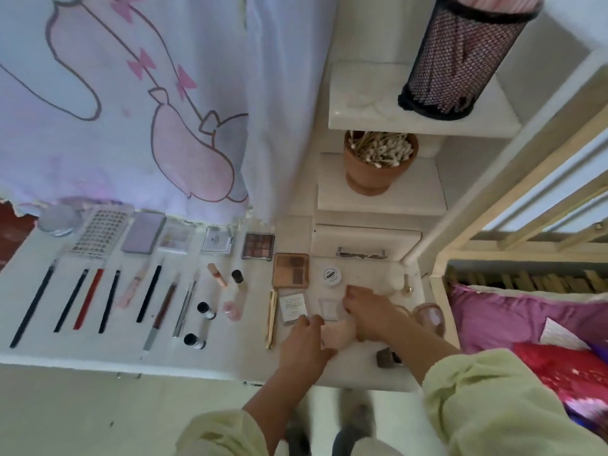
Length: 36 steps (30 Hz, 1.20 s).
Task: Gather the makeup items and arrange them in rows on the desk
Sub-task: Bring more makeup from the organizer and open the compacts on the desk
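A person in pale green sleeves [487,399] leans over a white counter [82,353] of makeup. Writing on the white jar [332,274] with its black label and on the labelled compact [293,306] is too small to read. Both forearms reach forward over the counter's right end, hands close together, knuckles up. The left hand [306,337] rests bent fingertips at the edge of a pale pink pad [339,334]; whether it grips the pad cannot be told. The right hand [365,311] is curled just beyond the pad, beside the compact, and what it holds is blurred. To the left, palettes [258,246] line the back row, with pencils and brushes [88,302] laid side by side in front.
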{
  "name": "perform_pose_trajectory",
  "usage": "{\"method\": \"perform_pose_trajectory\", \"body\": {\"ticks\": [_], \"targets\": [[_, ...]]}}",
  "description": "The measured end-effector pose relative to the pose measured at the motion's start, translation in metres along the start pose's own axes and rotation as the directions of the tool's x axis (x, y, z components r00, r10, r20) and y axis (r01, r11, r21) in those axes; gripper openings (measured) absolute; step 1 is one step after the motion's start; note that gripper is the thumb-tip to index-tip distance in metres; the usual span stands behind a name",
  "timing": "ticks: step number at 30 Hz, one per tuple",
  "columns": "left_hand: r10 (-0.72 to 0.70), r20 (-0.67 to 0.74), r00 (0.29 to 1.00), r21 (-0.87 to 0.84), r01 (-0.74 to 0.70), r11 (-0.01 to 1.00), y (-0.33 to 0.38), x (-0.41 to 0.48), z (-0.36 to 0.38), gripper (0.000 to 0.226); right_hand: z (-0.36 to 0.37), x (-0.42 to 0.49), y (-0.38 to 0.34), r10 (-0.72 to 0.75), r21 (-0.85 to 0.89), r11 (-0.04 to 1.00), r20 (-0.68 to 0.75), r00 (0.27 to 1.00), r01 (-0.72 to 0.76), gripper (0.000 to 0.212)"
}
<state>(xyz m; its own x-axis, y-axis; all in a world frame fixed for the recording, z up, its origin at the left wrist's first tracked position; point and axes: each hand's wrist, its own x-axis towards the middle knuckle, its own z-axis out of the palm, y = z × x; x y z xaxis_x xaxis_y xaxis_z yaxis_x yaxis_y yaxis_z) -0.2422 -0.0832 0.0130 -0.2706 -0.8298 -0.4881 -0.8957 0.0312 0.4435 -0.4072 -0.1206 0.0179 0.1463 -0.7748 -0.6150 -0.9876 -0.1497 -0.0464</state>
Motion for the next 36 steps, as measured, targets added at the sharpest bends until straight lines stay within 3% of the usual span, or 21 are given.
{"method": "perform_pose_trajectory", "body": {"ticks": [5, 14, 20, 23, 25, 27, 30, 33, 36], "targets": [[0.021, 0.041, 0.999, 0.121, -0.026, 0.992, 0.003, 0.012, 0.000, 0.052, -0.003, 0.007, -0.013, 0.005, -0.155, 0.988, 0.008, 1.000, -0.003, 0.047], [0.048, 0.039, 0.998, 0.132, -0.053, 0.990, -0.003, 0.020, 0.007, 0.053, -0.017, 0.004, -0.013, -0.096, -0.172, 0.980, 0.013, 0.995, 0.097, 0.044], [0.072, 0.056, 0.996, -0.019, -0.071, 0.997, -0.011, 0.012, 0.000, 0.041, -0.029, -0.013, -0.012, -0.144, -0.058, 0.988, -0.005, 0.990, 0.143, 0.035], [0.089, 0.001, 0.996, -0.216, -0.086, 0.973, -0.015, 0.004, -0.017, 0.032, -0.045, -0.026, -0.008, -0.177, 0.011, 0.984, -0.067, 0.982, 0.178, 0.033], [0.082, -0.013, 0.997, -0.359, -0.081, 0.930, -0.017, -0.001, -0.034, 0.032, -0.058, -0.035, -0.004, -0.173, 0.150, 0.971, -0.112, 0.979, 0.188, 0.035], [0.104, -0.027, 0.994, -0.431, -0.105, 0.896, -0.019, -0.005, -0.053, 0.029, -0.071, -0.046, 0.000, -0.136, 0.349, 0.917, -0.183, 0.974, 0.194, 0.035], [0.170, -0.088, 0.981, -0.385, -0.191, 0.903, -0.013, -0.015, -0.076, 0.031, -0.083, -0.062, 0.006, -0.095, 0.681, 0.704, -0.190, 0.977, 0.201, 0.030], [0.233, -0.132, 0.964, -0.279, -0.261, 0.924, 0.003, -0.020, -0.089, 0.046, -0.086, -0.069, 0.011, -0.092, 0.815, 0.539, -0.195, 0.977, 0.213, 0.032], [0.306, -0.196, 0.931, -0.033, -0.319, 0.947, 0.018, -0.019, -0.090, 0.057, -0.085, -0.069, 0.012, -0.037, 0.879, 0.431, -0.210, 0.977, 0.205, 0.023]]}}
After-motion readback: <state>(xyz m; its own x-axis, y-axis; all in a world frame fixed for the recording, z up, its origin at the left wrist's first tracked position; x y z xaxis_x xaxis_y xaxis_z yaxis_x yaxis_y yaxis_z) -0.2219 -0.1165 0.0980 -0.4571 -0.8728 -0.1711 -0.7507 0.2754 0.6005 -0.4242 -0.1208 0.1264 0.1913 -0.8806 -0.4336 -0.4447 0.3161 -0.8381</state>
